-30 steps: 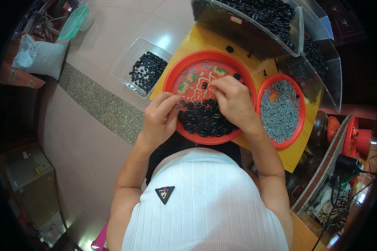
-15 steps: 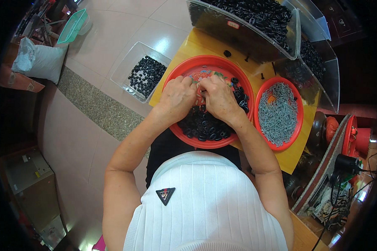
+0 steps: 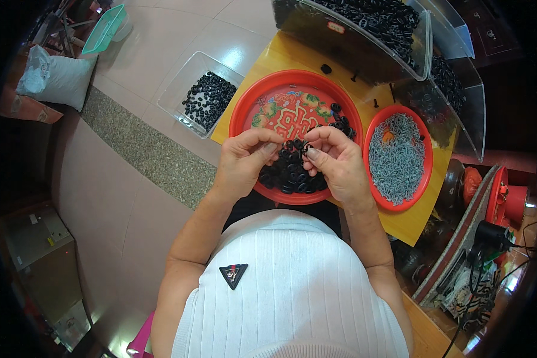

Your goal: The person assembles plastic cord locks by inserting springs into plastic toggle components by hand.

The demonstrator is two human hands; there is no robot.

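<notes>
Right hand (image 3: 341, 164) has a small, rounded black plastic-looking piece (image 3: 307, 148) pinched over the round red plastic tray (image 3: 240, 107). Left hand (image 3: 243, 156) is over it too, thumb near forefinger, can't tell if gripping anything. I'd stay low there, so drops land inside.

L hand (image 3: 240, 161) nr R hand (image 3: 343, 167), both w/ fingers (image 3: 261, 135) bent

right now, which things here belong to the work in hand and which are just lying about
In the job: left hand, right hand, black pieces, round red tray; probably the grey screw-like pieces

Seemingly just lying about: green container, white sack
</notes>
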